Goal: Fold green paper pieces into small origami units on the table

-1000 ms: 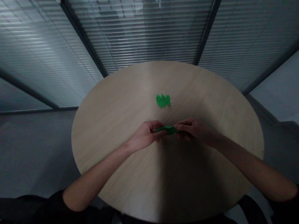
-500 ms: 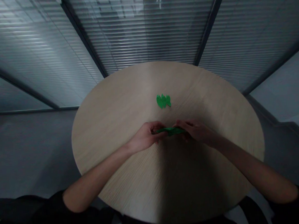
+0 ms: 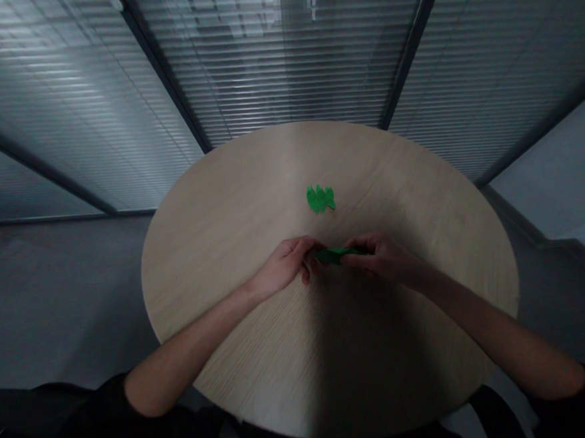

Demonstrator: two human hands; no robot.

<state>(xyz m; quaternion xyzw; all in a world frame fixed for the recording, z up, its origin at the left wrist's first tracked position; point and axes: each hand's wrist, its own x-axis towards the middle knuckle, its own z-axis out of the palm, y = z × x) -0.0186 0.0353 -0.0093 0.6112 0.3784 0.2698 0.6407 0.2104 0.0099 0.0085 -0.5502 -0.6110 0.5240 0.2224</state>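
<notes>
Round wooden bench (image 3: pixel 221 344): leaf-shaped green cut-outs (image 3: pixel 320 198) lay at 12 o'clock from your hands. Your left hand (image 3: pixel 286 267) and right hand (image 3: pixel 388 259) pinched a green folded strip (image 3: pixel 333 255) between them; uneven tension could have torn it, and a slack pinch could have dropped it.

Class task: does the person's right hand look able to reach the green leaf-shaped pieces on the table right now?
Probably yes: nothing stands between the right hand and the green leaf-shaped pieces, though its fingers hold a green strip it would likely release first.
</notes>
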